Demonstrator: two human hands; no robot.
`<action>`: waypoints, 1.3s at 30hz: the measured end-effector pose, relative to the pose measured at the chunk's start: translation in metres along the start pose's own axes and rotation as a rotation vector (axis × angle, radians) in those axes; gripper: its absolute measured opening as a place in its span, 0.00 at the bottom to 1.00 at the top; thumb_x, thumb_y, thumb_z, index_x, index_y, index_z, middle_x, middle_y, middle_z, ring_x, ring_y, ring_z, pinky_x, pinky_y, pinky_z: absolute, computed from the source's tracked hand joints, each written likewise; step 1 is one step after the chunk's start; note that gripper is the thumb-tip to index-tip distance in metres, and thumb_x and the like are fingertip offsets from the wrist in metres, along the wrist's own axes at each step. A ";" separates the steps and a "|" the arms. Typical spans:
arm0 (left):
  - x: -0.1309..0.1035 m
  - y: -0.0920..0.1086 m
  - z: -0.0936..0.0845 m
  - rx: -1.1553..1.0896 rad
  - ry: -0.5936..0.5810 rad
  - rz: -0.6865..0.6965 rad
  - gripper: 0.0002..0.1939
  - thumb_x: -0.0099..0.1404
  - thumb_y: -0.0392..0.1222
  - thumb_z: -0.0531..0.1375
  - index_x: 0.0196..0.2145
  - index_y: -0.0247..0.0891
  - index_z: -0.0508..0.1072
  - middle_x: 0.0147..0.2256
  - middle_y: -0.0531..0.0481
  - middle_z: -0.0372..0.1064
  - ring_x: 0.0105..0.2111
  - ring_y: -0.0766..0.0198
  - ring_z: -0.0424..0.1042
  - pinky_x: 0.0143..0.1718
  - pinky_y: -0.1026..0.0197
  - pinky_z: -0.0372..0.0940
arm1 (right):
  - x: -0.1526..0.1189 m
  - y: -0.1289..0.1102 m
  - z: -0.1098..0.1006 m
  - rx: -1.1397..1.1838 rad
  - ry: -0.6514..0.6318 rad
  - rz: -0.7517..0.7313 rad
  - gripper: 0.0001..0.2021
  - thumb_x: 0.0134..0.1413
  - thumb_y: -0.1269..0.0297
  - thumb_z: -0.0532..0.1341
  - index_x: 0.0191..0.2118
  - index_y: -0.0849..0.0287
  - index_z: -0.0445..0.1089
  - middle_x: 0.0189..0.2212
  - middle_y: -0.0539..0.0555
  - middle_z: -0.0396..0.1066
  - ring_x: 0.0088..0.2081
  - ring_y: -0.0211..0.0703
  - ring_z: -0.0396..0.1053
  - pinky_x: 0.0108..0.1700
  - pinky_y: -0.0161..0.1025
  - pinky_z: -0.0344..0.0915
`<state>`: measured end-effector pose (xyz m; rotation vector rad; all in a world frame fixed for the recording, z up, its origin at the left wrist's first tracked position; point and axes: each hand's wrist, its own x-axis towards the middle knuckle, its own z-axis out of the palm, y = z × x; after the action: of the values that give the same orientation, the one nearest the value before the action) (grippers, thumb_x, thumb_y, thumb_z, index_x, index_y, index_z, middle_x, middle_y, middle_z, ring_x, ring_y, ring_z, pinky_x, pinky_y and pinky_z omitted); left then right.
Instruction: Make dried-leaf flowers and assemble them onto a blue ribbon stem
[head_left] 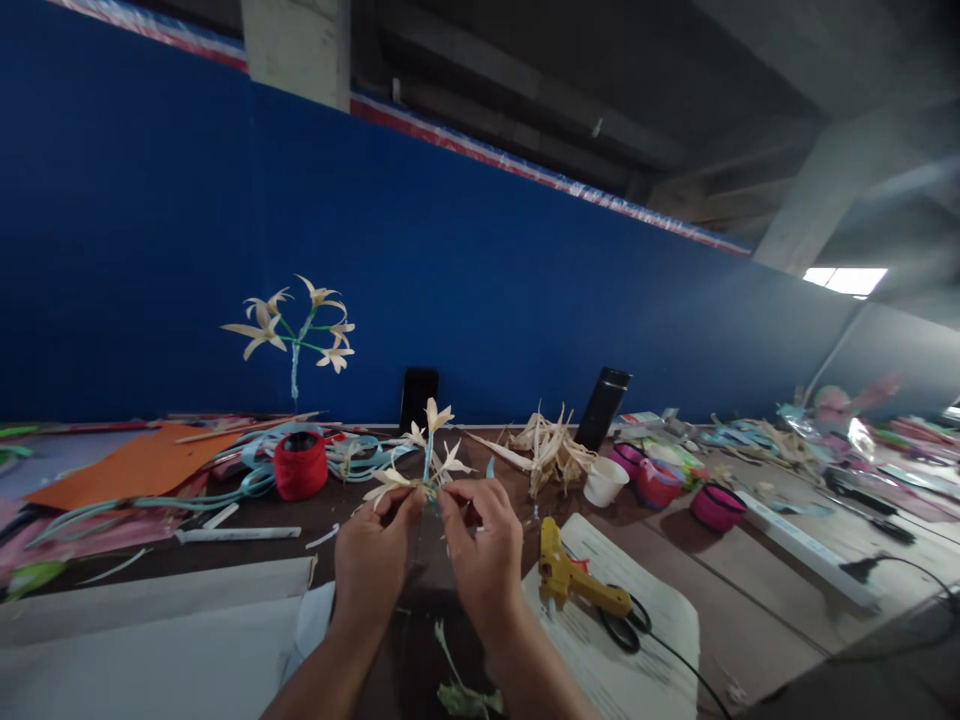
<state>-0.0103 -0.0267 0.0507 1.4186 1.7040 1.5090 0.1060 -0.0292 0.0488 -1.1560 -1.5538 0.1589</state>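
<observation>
My left hand (376,550) and my right hand (484,540) meet near the middle of the view, fingertips pinched close together on the stem of a small flower sprig (428,450). The sprig stands upright, with several pale cream flowers around a light blue wrapped stem. Both hands are closed at the fingertips, and the exact spot they grip is partly hidden by the fingers. Behind and to the left, a finished-looking flower stem (295,370) with several cream blooms stands against the blue wall.
A red spool (300,465) and an orange sheet (142,465) lie left. Dried husks (551,450), a white cup (604,482) and a magenta roll (718,506) are right. A yellow glue gun (577,575) and scissors (624,628) rest on paper (660,610).
</observation>
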 end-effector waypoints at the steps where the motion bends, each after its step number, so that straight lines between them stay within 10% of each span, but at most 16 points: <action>1: -0.001 0.000 0.000 -0.006 -0.012 0.005 0.15 0.54 0.51 0.56 0.31 0.39 0.77 0.30 0.49 0.77 0.32 0.55 0.73 0.36 0.60 0.64 | 0.000 -0.001 0.000 -0.006 -0.019 -0.016 0.07 0.56 0.66 0.57 0.36 0.56 0.73 0.31 0.53 0.69 0.32 0.40 0.67 0.34 0.35 0.63; 39: -0.004 0.002 0.006 -0.106 -0.134 0.033 0.14 0.53 0.48 0.58 0.32 0.39 0.78 0.32 0.49 0.78 0.36 0.55 0.74 0.39 0.60 0.65 | -0.004 0.006 -0.003 0.023 -0.062 -0.015 0.11 0.54 0.72 0.56 0.37 0.53 0.75 0.35 0.52 0.74 0.36 0.41 0.71 0.42 0.35 0.66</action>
<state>-0.0029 -0.0275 0.0495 1.4644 1.5054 1.4644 0.1115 -0.0305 0.0426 -1.1306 -1.6106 0.2035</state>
